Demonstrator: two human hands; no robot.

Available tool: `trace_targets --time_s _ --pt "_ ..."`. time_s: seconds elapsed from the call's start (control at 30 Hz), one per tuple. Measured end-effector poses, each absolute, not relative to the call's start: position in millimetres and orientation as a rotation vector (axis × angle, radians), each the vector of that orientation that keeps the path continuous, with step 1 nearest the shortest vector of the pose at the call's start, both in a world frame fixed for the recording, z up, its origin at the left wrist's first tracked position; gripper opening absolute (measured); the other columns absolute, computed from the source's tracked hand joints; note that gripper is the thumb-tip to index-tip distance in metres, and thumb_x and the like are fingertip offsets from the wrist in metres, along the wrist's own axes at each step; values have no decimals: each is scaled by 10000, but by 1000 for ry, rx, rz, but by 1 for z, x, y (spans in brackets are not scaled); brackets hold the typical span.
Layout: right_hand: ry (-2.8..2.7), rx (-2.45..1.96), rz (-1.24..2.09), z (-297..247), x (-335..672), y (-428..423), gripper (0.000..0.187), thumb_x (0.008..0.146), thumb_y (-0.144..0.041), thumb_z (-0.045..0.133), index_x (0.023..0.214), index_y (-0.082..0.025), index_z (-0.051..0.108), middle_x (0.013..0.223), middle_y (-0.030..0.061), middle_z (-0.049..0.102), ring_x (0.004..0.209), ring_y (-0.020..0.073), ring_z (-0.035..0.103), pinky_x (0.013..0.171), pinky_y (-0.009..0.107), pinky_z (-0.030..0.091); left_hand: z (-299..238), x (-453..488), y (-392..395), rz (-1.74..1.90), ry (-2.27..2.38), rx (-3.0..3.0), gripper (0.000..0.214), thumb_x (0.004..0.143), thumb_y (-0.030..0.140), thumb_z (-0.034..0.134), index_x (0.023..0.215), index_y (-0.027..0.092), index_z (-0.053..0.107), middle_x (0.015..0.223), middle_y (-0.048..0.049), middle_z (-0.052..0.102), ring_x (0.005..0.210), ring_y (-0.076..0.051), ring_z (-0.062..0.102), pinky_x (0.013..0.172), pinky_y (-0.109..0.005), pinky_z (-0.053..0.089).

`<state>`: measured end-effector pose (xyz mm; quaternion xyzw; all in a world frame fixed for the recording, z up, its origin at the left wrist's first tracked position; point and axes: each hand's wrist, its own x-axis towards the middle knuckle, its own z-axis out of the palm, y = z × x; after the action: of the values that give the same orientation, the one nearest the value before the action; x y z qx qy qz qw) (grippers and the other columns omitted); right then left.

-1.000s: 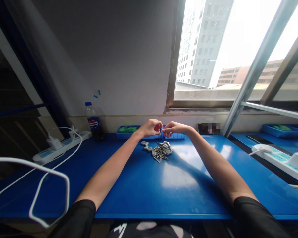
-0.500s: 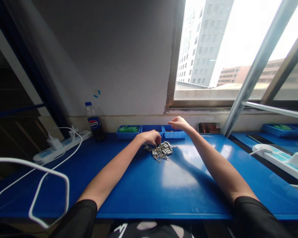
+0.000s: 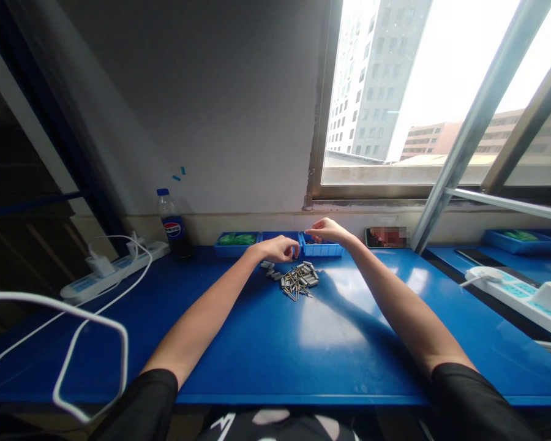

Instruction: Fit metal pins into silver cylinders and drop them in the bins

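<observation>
A pile of small metal parts, grey cylinders and thin brassy pins, lies on the blue table. Just above its far edge is my left hand, fingers curled and pinched together; whatever is between the fingertips is too small to make out. My right hand hovers over the right blue bin, its fingers also closed in a pinch, their contents unclear. Behind my left hand sits the middle blue bin, partly hidden. The left blue bin holds green packets.
A cola bottle stands at the back left, near a white power strip with looping white cables. A phone-like device leans at the back wall. Another power strip and a metal post are on the right.
My left hand has lifted away from the pile toward the bins, uncovering several grey parts. My right hand has shifted slightly left and down, closer to my left hand.
</observation>
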<state>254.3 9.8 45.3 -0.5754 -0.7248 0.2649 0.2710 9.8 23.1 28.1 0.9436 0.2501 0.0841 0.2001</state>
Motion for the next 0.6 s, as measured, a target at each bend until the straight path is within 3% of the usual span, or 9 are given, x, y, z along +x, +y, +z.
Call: trace_targets --time_s 0.2,0.47,0.6 --pt "-2100 -1392 866 50 255 4 479 783 -618 744 729 -143 713 693 61 709 637 158 627 568 257 464 34 10 28 609 614 2484 368 766 159 719 1131 192 688 790 25 625 697 -106 603 682 -204 499" --pt "-2258 -1267 1092 58 258 -5 542 738 -584 820 1054 -145 787 944 101 793 831 205 723 722 289 545 36 10 31 856 571 2414 366 714 159 796 1063 146 687 818 17 610 711 -113 675 671 -215 540" --pt "-2280 -1239 1107 59 253 -8 523 783 -626 771 985 -144 789 958 104 794 847 202 724 752 289 544 34 11 33 832 568 2418 366 702 182 820 1037 142 679 814 15 621 702 -116 681 643 -209 539"
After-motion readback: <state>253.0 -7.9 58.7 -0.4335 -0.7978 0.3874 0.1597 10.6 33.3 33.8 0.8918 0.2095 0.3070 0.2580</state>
